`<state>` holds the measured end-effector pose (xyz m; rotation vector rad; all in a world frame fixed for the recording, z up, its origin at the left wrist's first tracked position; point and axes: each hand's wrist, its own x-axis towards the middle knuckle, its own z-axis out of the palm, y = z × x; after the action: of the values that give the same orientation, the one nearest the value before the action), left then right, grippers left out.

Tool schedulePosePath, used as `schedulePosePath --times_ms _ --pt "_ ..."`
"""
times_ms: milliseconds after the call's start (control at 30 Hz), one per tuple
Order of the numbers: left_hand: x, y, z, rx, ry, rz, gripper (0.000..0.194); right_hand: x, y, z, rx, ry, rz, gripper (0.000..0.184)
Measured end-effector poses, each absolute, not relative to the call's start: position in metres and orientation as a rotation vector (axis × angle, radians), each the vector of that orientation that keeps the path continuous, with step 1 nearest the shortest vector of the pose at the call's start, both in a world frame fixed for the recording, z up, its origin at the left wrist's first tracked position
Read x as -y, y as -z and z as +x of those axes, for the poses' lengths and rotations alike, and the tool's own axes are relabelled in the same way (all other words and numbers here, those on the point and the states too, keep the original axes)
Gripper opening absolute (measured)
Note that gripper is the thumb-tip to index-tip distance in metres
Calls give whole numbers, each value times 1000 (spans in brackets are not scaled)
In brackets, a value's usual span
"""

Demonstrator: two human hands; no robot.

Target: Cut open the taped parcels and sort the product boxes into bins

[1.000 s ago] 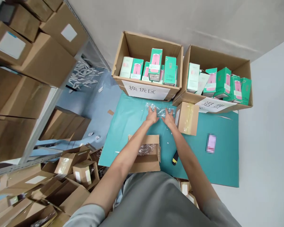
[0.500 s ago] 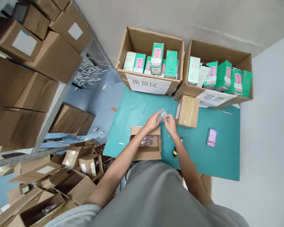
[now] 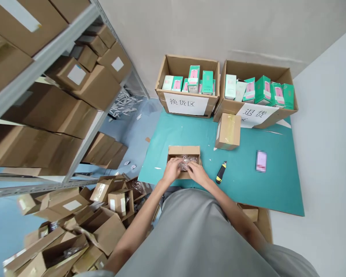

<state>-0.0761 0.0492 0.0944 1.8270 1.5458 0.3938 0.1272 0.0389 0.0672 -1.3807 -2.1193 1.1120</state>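
Left hand [image 3: 172,170] and right hand [image 3: 198,174] curl fingers at the plastic wrap [image 3: 188,158] (grip unclear); best tucked evenly inside the carton [image 3: 184,149].

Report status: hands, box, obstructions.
Left hand and right hand at clear plastic wrap in open box, grip unclear. Cutter to the right, out of the way.

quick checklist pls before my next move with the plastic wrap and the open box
1. Small box open: ok, flap folded back
2. Plastic wrap in the box: ok, mostly between the hands
3. Left hand and right hand at the wrap: ok, but firmness of grip: cannot tell
4. Cutter away from both hands: ok, on the table to their right
5. Cutter blade drawn in: cannot tell, too small
6. Anything under the wrap: cannot tell, hidden
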Motion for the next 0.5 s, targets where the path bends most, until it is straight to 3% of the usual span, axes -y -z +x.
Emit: schedulePosePath --times_ms 133,267,367,500 --pt "-60 -80 -55 -1621 -45 1971 40 -52 -50 126 2385 -948 -1524 23" --pt "-65 -76 -39 -1616 61 1952 42 -53 -53 132 2297 -889 -1506 25" --pt "-55 -79 -49 -1603 -111 1956 51 -46 -49 153 2011 -853 -1566 33" --pt "-37 -80 -90 -1805 -637 1822 52 -38 -24 190 1553 -1045 -1772 51"
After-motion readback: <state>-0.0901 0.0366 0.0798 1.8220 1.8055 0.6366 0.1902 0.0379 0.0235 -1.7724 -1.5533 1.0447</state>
